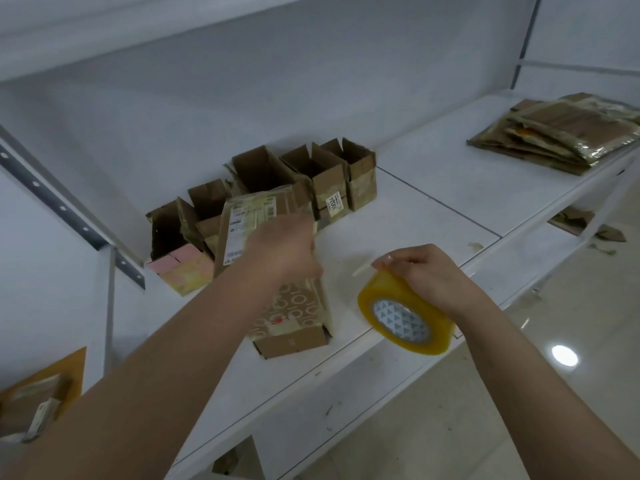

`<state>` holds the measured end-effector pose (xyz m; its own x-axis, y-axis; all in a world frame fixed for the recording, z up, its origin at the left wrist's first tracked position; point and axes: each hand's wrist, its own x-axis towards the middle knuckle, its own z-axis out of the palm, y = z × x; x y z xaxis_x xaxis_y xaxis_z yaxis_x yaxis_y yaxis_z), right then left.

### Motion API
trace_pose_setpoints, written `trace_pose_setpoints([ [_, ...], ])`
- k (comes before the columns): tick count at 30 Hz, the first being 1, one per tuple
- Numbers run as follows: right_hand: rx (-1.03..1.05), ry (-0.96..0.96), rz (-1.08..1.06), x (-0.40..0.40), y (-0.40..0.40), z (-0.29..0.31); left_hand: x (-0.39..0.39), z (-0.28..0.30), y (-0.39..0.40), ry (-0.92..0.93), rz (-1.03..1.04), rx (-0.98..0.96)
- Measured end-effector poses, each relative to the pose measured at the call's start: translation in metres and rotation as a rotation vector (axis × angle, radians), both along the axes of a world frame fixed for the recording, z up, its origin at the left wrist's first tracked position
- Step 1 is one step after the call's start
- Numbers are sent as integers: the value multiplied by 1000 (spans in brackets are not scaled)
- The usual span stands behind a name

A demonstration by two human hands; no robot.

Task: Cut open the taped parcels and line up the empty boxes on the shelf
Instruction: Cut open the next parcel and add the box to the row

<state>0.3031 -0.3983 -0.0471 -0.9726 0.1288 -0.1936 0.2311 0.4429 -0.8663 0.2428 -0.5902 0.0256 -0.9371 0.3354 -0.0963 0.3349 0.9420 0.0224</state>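
Your right hand point(420, 271) grips the tape roll point(405, 315) at the shelf point(433, 188) edge; left hand point(282, 251) blurred on a labelled parcel point(256, 220), grip unclear; one open box point(329, 188) reads "30024".

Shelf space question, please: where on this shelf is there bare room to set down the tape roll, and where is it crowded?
The shelf is bare between the row of opened boxes and the flattened cardboard stack, and along its front edge right of the tape roll. It is crowded at the left, around the parcel under the left hand.
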Motion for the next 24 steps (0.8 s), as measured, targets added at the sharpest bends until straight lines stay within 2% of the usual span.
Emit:
trace_pose_setpoints([
  [1, -33, 31, -17, 1, 0, 3, 0, 2, -4, -39, 23, 115],
  [4, -77, 109, -30, 5, 0, 11, 15, 6, -1, -133, 76, 669],
  [5, -76, 130, -26, 5, -1, 14, 22, 5, 4, -141, 62, 760],
  [10, -27, 195, 9, 5, -4, 20, 31, -10, 26, -139, 62, 831],
  [12, 37, 255, -41, 4, -8, 16, 32, -13, 30, -146, 120, 945],
  [15, 108, 375, -183, 2, -13, 14, 43, -15, 39, -258, 278, 1207],
  [17, 184, 411, -261, -1, -16, 15, 50, -17, 44, -279, 331, 1285],
  [20, 232, 430, -333, -7, -16, 11, 54, -19, 46, -269, 312, 1282],
  [24, 310, 417, -364, -15, -16, 2, 50, -18, 34, -279, 225, 1179],
])
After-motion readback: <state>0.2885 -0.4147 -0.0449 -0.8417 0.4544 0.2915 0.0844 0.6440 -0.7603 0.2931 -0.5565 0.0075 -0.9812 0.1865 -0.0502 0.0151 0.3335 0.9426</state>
